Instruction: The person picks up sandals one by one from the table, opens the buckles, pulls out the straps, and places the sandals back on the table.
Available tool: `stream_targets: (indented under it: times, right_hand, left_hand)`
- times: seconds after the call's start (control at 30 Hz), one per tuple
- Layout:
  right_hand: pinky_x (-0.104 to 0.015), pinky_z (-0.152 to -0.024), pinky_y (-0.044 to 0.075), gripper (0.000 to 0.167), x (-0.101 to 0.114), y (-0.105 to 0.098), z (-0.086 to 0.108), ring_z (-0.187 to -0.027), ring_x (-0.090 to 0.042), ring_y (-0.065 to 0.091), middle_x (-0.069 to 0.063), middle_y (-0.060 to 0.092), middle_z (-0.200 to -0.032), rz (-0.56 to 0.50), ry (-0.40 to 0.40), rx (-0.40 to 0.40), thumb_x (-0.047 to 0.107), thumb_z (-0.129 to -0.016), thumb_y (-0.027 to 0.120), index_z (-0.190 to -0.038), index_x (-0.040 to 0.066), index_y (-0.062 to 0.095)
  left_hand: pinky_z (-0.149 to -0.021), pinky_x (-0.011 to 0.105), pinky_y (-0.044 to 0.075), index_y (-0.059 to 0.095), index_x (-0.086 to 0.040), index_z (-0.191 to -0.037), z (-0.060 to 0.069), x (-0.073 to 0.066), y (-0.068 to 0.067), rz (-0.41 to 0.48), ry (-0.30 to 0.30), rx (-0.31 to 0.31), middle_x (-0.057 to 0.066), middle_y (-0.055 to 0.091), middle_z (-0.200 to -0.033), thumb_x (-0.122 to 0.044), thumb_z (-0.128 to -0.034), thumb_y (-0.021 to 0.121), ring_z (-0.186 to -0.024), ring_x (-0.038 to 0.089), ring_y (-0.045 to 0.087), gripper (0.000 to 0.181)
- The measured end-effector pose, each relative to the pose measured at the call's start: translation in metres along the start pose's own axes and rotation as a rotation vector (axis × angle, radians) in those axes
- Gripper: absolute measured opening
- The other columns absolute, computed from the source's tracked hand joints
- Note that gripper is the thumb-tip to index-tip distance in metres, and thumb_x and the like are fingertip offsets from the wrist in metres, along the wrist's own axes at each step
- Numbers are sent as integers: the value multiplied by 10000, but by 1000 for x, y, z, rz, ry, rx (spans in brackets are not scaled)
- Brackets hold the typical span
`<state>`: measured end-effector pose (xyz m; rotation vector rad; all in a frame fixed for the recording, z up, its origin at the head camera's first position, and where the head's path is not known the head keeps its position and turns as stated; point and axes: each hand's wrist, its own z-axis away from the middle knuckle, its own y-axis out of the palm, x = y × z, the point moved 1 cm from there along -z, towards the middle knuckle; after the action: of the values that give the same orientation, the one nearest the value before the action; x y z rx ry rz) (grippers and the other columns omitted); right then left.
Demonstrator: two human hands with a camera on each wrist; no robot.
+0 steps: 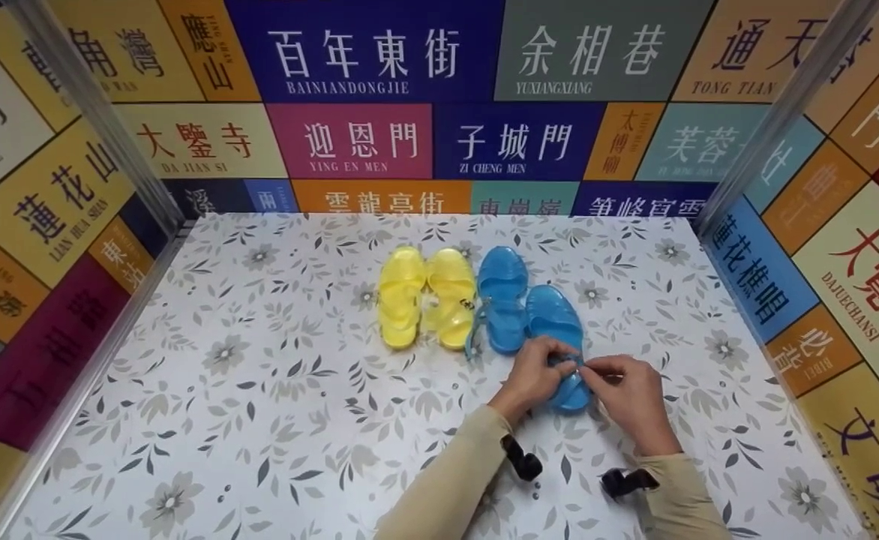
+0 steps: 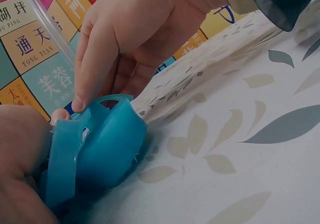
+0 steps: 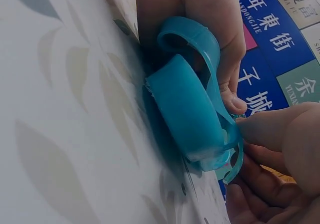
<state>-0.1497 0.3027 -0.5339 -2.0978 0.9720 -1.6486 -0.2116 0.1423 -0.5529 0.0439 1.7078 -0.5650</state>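
A blue jelly sandal [image 1: 553, 313] lies at the right end of the row, its heel end toward me. My left hand [image 1: 537, 373] holds its strap from the left, fingers over the ankle part. From the other side, my right hand [image 1: 629, 394] pinches the strap end between thumb and forefinger, the fingertips of both hands almost meeting. In the right wrist view the blue strap [image 3: 212, 72] loops up beside the heel and runs between the hands. The left wrist view shows the sandal's heel [image 2: 112, 146] close up. The buckle is mostly hidden behind fingers.
Left of the held sandal stands its blue mate [image 1: 502, 281] with a loose strap hanging at its side. Further left are two yellow sandals, one [image 1: 451, 274] beside the other [image 1: 402, 274]. All lie on a floral-patterned tabletop [image 1: 274, 420], with sign-covered walls [image 1: 364, 52] around it.
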Motion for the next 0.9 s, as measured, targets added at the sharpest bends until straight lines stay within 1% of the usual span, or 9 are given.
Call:
stream_targets:
  times: [0.07,0.17,0.27,0.37,0.47,0.63,0.77,0.9]
  right_hand:
    - [-69,-742,499,100,-1,2,1,-845,-217,738,-105,781,-922,-6,-5,-15,70,-883,843,-980,50,836]
    - [-68,-739,497,88,-3,6,1,-832,-201,722,-109,771,-915,-14,-36,-45,47,-884,833,-971,35,832]
    - [-70,-736,503,81,-4,10,2,-825,-224,722,-119,763,-912,-25,-73,-71,20,-879,829,-961,16,825]
    - [-69,-744,510,94,-4,11,1,-842,-272,739,-123,764,-926,-20,-85,-67,19,-880,830,-974,13,823]
    - [-68,-753,507,106,-3,7,0,-864,-287,749,-113,777,-944,-4,-62,-42,58,-890,835,-994,39,830]
    - [-84,-742,493,106,0,0,0,-848,-242,746,-85,790,-929,31,8,7,127,-899,844,-986,67,834]
    - [-56,-720,464,85,-1,2,0,-810,-219,731,-91,784,-898,34,-7,-18,94,-877,854,-946,51,831]
    - [-33,-714,429,86,-2,6,1,-804,-247,713,-114,777,-891,36,-41,-56,52,-862,851,-937,20,825]
  left_hand:
    - [-913,229,519,794,-132,-1068,0,0,0,-5,-1,2,-36,718,-1030,-106,-989,730,-1010,75,642,106]
    - [-926,227,513,795,-127,-1079,0,-1,-1,-26,10,6,-27,717,-1045,-114,-992,728,-1027,82,638,110]
    - [-952,233,505,792,-116,-1092,0,-1,-1,-61,32,13,-7,720,-1064,-125,-999,722,-1048,103,640,116]
    - [-981,252,498,791,-112,-1093,1,0,-1,-82,44,14,4,720,-1072,-132,-1002,720,-1073,127,639,117]
    - [-1000,263,488,793,-115,-1086,0,1,0,-76,38,7,-3,721,-1070,-135,-1000,722,-1088,128,635,113]
    - [-959,244,495,796,-114,-1066,0,1,1,-54,13,-5,-26,711,-1037,-119,-983,739,-1040,89,628,101]
    - [-973,243,488,796,-112,-1068,0,-1,0,-76,20,-1,-17,713,-1038,-114,-977,744,-1040,94,628,105]
    - [-1002,251,475,789,-106,-1079,-1,-1,1,-111,29,10,-4,716,-1058,-126,-985,739,-1068,112,628,109]
